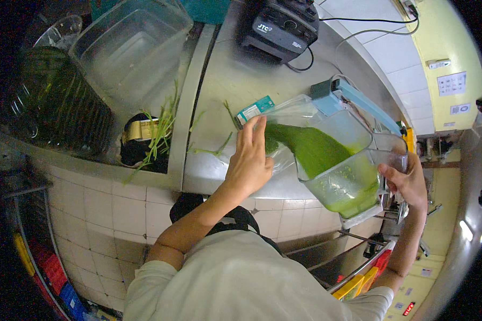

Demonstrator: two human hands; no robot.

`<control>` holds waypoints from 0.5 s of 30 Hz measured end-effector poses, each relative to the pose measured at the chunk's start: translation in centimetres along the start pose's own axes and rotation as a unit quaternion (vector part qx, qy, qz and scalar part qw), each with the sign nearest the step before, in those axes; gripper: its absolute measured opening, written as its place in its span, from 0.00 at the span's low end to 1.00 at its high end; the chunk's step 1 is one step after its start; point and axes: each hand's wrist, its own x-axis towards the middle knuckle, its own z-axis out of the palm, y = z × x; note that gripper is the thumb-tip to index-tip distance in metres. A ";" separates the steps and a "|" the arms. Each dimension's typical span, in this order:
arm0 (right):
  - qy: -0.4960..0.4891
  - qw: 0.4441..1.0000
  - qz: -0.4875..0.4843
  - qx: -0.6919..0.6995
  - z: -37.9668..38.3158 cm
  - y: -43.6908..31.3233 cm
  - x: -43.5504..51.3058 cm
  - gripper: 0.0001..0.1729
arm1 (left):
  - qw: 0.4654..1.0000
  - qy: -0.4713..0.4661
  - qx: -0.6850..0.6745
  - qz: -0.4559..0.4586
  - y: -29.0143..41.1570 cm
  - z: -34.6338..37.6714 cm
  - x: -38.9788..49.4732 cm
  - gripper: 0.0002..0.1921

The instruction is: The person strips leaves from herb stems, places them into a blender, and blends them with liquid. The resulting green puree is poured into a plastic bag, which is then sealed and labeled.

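My right hand (pixel 407 180) grips the handle of a clear blender jar (pixel 337 188), which is tipped on its side. Thick green liquid (pixel 321 150) runs from the jar's mouth into a clear plastic bag (pixel 287 160) on the steel counter. At the bag's opening, my left hand (pixel 251 156) has its fingers pinched together at the bag's edge; the fingertips partly hide what they hold. Just beyond those fingers lies a small teal and white box (pixel 255 109) bearing print.
A black JTC blender base (pixel 285 30) stands at the back, with a light-blue bag sealer (pixel 357 100) at the right. Green stems (pixel 213 150) are strewn on the counter. Leftward, the sink holds a clear plastic tub (pixel 132 48) and a ribbed container of greens (pixel 60 108).
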 end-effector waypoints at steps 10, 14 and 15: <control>-0.032 0.997 0.018 -0.064 1.2 -3.7 1.8 0.18 | 0.999 0.033 -0.027 -0.008 -2.5 -0.4 0.3 0.36; -0.054 0.996 0.008 -0.073 1.8 -5.0 2.1 0.21 | 0.997 0.046 -0.056 -0.019 -3.0 -0.3 -0.1 0.37; -0.048 0.995 0.003 -0.082 2.1 -5.3 2.2 0.22 | 0.997 0.047 -0.054 -0.017 -3.0 -0.3 -0.2 0.37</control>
